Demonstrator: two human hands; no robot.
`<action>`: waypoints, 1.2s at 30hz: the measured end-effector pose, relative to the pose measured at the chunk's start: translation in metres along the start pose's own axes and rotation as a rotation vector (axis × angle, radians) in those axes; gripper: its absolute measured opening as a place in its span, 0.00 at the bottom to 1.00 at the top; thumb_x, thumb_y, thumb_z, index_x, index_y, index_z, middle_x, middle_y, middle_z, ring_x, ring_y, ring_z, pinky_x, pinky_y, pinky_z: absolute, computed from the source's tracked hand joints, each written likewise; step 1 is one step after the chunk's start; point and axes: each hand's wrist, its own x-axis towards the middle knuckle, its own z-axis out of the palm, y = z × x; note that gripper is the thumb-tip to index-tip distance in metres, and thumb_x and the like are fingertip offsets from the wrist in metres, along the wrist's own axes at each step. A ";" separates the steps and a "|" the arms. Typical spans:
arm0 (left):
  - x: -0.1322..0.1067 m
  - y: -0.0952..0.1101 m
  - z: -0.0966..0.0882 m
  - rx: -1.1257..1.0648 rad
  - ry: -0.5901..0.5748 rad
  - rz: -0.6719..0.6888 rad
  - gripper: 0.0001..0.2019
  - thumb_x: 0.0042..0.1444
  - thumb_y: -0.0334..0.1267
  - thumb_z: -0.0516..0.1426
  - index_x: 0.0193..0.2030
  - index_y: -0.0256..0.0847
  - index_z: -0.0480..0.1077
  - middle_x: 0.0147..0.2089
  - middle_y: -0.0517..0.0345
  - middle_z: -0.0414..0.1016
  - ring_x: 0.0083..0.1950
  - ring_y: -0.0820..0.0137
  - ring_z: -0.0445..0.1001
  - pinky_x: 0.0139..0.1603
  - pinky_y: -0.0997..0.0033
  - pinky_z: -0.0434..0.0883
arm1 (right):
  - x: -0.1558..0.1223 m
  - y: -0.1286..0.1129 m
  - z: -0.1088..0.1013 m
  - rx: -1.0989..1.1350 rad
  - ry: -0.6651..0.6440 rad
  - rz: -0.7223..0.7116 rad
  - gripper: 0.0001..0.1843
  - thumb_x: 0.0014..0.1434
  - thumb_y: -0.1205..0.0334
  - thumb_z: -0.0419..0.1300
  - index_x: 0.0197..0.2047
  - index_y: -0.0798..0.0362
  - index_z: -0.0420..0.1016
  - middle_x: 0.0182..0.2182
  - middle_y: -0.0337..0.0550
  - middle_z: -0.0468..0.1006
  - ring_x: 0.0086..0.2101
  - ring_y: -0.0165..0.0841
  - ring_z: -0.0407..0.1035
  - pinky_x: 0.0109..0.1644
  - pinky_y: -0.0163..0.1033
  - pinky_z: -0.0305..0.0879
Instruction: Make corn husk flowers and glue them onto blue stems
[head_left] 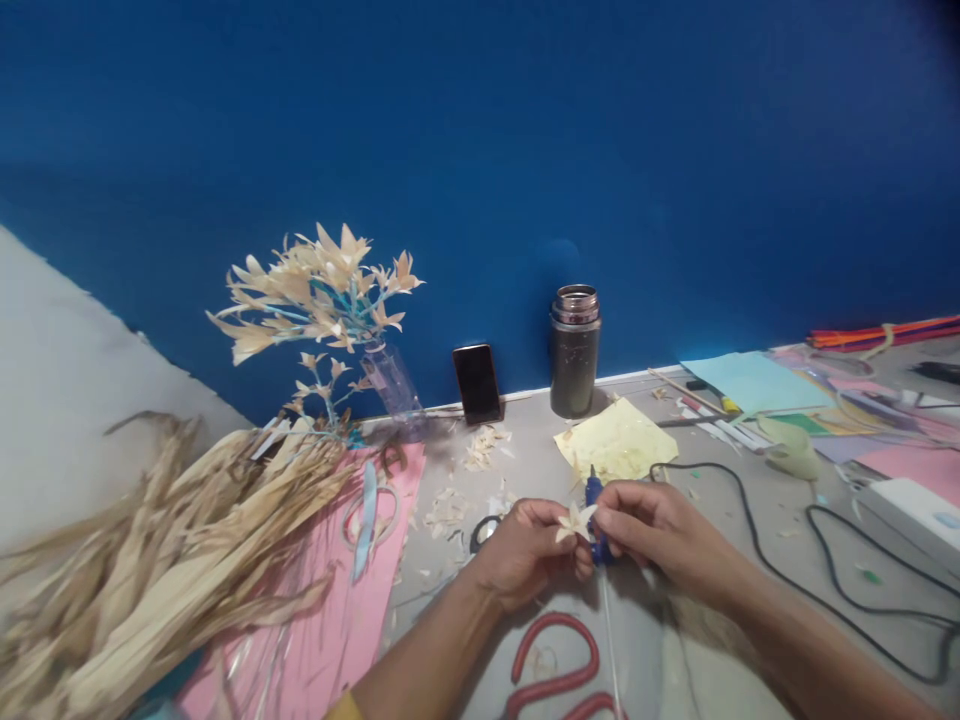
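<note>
A small pale dried-husk flower is pinched between the thumb and fingers of my left hand. From the other side, my right hand has its thumb and fingers closed at the flower's right petal. Just behind the flower, a blue glue gun lies on the table between my hands, partly hidden by my fingers. A long white glue stick extends from it toward me. Red-handled scissors lie below my hands, and a dark ring-shaped object shows beside my left wrist.
Dried husks heap over pink paper at left. Behind them, husk flowers stand in a clear bottle. A phone, a flask and yellow paper are near the wall. A black cord loops at right.
</note>
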 end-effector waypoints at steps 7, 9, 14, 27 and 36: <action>0.002 -0.004 -0.003 -0.126 -0.023 0.011 0.19 0.38 0.43 0.75 0.25 0.32 0.74 0.21 0.58 0.72 0.22 0.73 0.72 0.27 0.73 0.68 | 0.002 0.006 0.005 -0.041 0.038 -0.024 0.12 0.58 0.55 0.62 0.29 0.54 0.73 0.24 0.40 0.76 0.26 0.31 0.67 0.31 0.36 0.61; 0.003 -0.005 -0.003 -0.128 -0.040 0.010 0.19 0.40 0.44 0.74 0.25 0.31 0.74 0.21 0.58 0.71 0.22 0.73 0.71 0.26 0.73 0.67 | 0.003 0.007 0.006 -0.057 0.098 -0.039 0.10 0.58 0.55 0.62 0.33 0.54 0.75 0.25 0.40 0.77 0.27 0.32 0.68 0.32 0.37 0.62; 0.006 -0.009 -0.001 -0.088 -0.049 0.000 0.20 0.41 0.45 0.74 0.27 0.30 0.73 0.21 0.57 0.71 0.21 0.74 0.71 0.23 0.75 0.67 | 0.001 0.007 0.008 -0.060 0.162 -0.058 0.15 0.57 0.53 0.62 0.44 0.54 0.75 0.26 0.41 0.78 0.27 0.34 0.70 0.32 0.39 0.65; 0.004 -0.010 0.008 0.040 -0.009 0.104 0.20 0.46 0.48 0.71 0.28 0.34 0.70 0.22 0.59 0.71 0.21 0.76 0.69 0.25 0.77 0.64 | 0.000 0.010 0.015 -0.336 0.222 -0.176 0.10 0.60 0.54 0.59 0.35 0.51 0.77 0.25 0.41 0.80 0.24 0.34 0.70 0.30 0.38 0.64; 0.003 -0.005 0.009 0.122 0.104 0.148 0.21 0.43 0.50 0.72 0.27 0.35 0.71 0.21 0.58 0.73 0.22 0.76 0.69 0.27 0.76 0.62 | 0.001 0.011 0.010 -0.409 0.248 -0.176 0.11 0.59 0.55 0.58 0.38 0.50 0.78 0.25 0.38 0.78 0.24 0.33 0.69 0.28 0.36 0.64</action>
